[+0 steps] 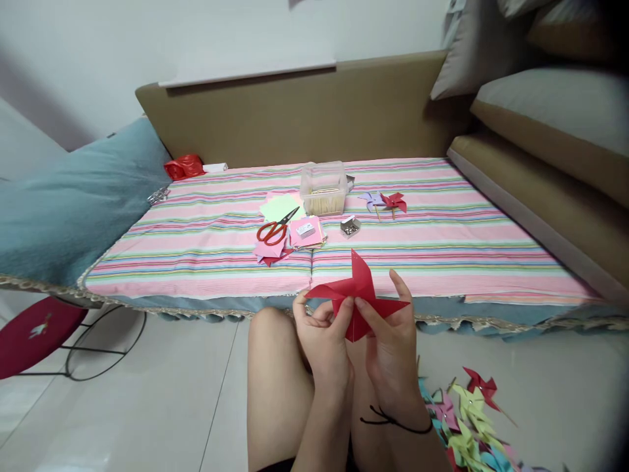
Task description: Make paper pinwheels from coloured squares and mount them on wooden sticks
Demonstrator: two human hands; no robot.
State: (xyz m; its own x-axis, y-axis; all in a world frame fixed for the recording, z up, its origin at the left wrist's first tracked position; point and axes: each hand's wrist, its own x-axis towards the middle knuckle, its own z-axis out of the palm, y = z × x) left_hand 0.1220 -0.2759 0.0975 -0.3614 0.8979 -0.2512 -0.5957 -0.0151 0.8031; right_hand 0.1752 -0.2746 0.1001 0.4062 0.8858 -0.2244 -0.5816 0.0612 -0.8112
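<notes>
Forearms (327,419) nearest cam, bare legs (272,380) under them, black cord (410,429) on right wrist. Left hand (322,341) & right hand (396,341) both clamped on red paper pinwheel (362,282), thumbs side by side nr its middle, right index raised; it's held over the lap, nr the near edge of striped cover (196,252). Left of centre, farther off: scissors (280,225) on pink & green paper sheets (278,208). Next to these, clear tub (324,203) w/ thin sticks; small box (350,227) w/ metal bits, nearer. Far right of tub: purple pinwheel (372,199) + second red pinwheel (394,202). Near right, floor: mixed-colour pinwheel pile (466,426). Near left: red stool (39,334).
</notes>
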